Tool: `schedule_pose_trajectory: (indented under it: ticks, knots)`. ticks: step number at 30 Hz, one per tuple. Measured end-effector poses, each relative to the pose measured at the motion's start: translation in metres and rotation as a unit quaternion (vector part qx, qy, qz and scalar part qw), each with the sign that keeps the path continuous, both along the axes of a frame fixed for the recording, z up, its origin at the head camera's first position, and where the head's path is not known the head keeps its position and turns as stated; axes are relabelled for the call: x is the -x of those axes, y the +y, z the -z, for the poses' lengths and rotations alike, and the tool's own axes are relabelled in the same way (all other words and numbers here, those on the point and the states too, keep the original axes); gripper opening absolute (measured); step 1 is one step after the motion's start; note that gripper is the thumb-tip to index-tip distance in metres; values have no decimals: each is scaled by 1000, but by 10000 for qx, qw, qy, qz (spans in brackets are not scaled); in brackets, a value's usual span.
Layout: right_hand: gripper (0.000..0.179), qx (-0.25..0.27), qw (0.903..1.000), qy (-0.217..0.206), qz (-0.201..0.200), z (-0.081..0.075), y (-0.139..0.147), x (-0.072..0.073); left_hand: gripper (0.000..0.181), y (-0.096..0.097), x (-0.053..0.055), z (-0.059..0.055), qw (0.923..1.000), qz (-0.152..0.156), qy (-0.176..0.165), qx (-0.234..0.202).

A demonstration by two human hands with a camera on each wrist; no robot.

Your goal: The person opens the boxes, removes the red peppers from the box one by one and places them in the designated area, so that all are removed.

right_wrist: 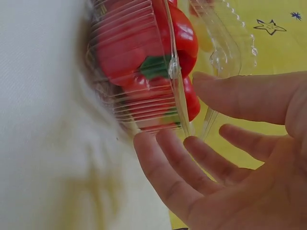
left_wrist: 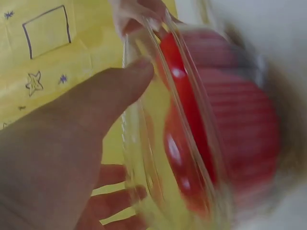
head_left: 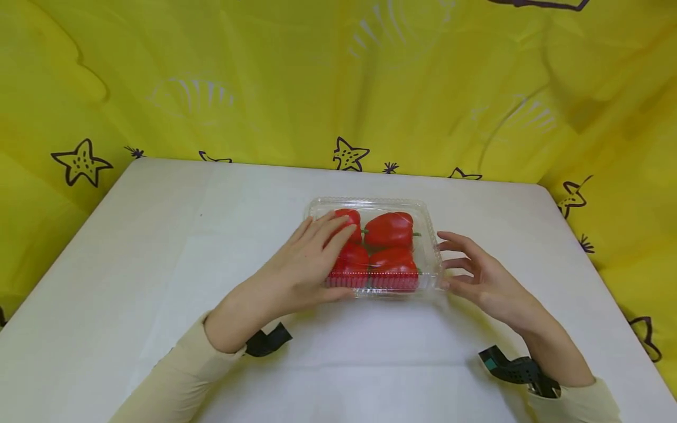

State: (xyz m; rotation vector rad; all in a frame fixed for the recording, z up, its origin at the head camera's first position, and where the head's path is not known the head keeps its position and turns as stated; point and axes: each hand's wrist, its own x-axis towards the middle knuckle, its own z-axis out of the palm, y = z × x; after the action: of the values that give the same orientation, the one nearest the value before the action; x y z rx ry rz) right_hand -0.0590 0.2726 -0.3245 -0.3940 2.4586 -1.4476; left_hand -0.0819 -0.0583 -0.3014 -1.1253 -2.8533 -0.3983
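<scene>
A clear plastic clamshell box [head_left: 427, 247] holding several red bell peppers [head_left: 390, 229] sits on the table. My left hand [head_left: 301, 264] lies over the box's left part, fingers extended across the lid and thumb along the near side. In the left wrist view the left thumb [left_wrist: 120, 88] rests against the lid's edge. Beside the box's right end is my right hand [head_left: 489, 279], fingers spread and slightly bent, thumb near the rim. The right wrist view shows the lid [right_wrist: 228, 48] standing a little apart from the base's rim, with the right fingertips [right_wrist: 144, 139] close to the base.
The white table [head_left: 132, 264] extends around the box on all sides. A yellow cloth [head_left: 275, 76] with starfish and fish drawings hangs behind the table and along both sides. Dark wrist straps [head_left: 520, 371] stick out near both sleeves.
</scene>
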Motion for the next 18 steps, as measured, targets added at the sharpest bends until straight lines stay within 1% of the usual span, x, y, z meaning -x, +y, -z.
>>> schedule_pose_trajectory:
  ticks: [2,4,8,10,14,17,18]
  knots:
    - [74,-28,10000,18,-34,-1,0,0,107,-13,-1,4,9997,-203,65,-107]
    - [72,-16,10000,-28,-65,-2,0,0,114,-22,-2,8,9991,-394,61,-167]
    - [66,173,9995,-184,-174,-6,1,0,125,-33,-4,17,9964,-765,-201,-303]
    - [62,269,9991,-236,-215,-8,1,0,128,-35,-4,22,9941,-908,-417,-435]
    - [49,399,9990,-200,-95,-10,1,2,129,-34,-2,30,9908,-961,-583,-760]
    - [43,730,9969,-282,80,-11,1,7,129,-33,-1,34,9895,-953,-576,-924]
    - [43,885,9952,-386,137,-12,0,9,129,-33,-1,35,9894,-973,-558,-924]
